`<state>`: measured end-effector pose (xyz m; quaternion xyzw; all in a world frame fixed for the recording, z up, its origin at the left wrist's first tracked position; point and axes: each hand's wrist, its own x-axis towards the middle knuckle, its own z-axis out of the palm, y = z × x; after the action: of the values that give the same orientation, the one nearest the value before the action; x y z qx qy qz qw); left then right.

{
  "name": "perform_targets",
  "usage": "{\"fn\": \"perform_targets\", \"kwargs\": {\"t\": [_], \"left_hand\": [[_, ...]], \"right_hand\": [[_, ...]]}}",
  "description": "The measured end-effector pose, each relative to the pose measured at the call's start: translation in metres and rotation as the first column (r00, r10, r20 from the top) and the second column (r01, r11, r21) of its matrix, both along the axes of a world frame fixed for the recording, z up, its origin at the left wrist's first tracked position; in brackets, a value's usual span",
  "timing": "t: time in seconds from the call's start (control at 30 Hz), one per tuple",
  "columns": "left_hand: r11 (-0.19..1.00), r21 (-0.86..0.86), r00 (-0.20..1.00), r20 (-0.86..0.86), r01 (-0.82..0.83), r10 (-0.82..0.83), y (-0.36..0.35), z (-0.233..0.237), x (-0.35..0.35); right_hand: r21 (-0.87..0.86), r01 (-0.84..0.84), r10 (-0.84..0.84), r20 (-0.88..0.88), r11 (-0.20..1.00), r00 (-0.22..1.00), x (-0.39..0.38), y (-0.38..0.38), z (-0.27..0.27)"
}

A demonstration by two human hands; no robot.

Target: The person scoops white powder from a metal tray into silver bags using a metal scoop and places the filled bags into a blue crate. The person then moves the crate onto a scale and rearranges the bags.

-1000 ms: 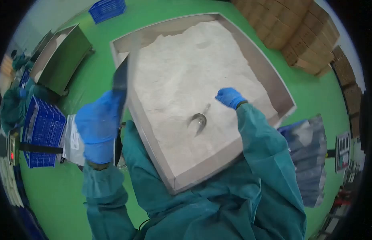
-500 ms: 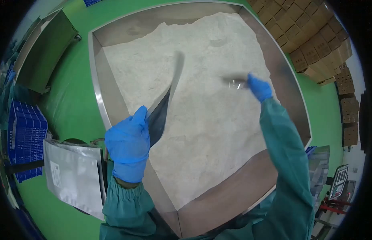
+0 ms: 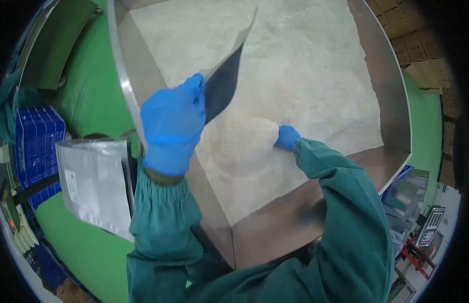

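Observation:
My left hand, in a blue glove, is closed on the edge of a foil bag, grey outside with a dark face showing. The bag hangs over the near left part of a large metal bin. Pale powder covers the bin's floor in a thick layer. My right hand, also gloved in blue, is low at the powder, its fingers curled around the handle end of a scoop. Powder heaps over the scoop, so most of its shape is hidden.
Flat silver bags stand left of the bin beside a blue crate. Upper left is a wheeled metal cart. Cardboard boxes are stacked at upper right, and a digital scale is at lower right.
My right hand has come down and left from the bin's far right side, bringing the scoop into the powder near the bag. The view has shifted, and my left hand still holds the bag.

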<state>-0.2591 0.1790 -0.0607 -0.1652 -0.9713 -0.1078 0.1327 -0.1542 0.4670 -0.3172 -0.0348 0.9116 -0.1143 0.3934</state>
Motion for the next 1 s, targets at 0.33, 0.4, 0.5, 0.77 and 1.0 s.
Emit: {"fn": "perform_targets", "kwargs": {"t": [0.33, 0.4, 0.5, 0.77, 1.0], "left_hand": [[0.961, 0.201, 0.900, 0.354, 0.191, -0.253, 0.043, 0.021, 0.030], [0.940, 0.223, 0.869, 0.373, 0.257, -0.326, 0.054, -0.014, 0.036], [0.960, 0.199, 0.903, 0.343, 0.199, -0.258, 0.062, -0.028, 0.073], [0.952, 0.301, 0.937, 0.317, 0.047, -0.147, 0.054, 0.045, 0.105], [0.956, 0.277, 0.939, 0.293, 0.095, -0.178, 0.034, -0.019, 0.063]], "right_hand": [[-0.105, 0.046, -0.062, -0.155, 0.993, 0.986, 0.082, 0.041, 0.265], [-0.165, 0.002, -0.050, -0.286, 0.986, 0.957, 0.080, 0.041, 0.312], [0.007, -0.140, 0.134, -0.345, 0.990, 0.929, 0.066, 0.024, 0.359], [0.502, -0.145, 0.380, -0.406, 0.853, 0.831, 0.021, -0.082, 0.369], [0.608, 0.041, 0.275, -0.418, 0.793, 0.866, 0.001, 0.027, 0.341]]}}
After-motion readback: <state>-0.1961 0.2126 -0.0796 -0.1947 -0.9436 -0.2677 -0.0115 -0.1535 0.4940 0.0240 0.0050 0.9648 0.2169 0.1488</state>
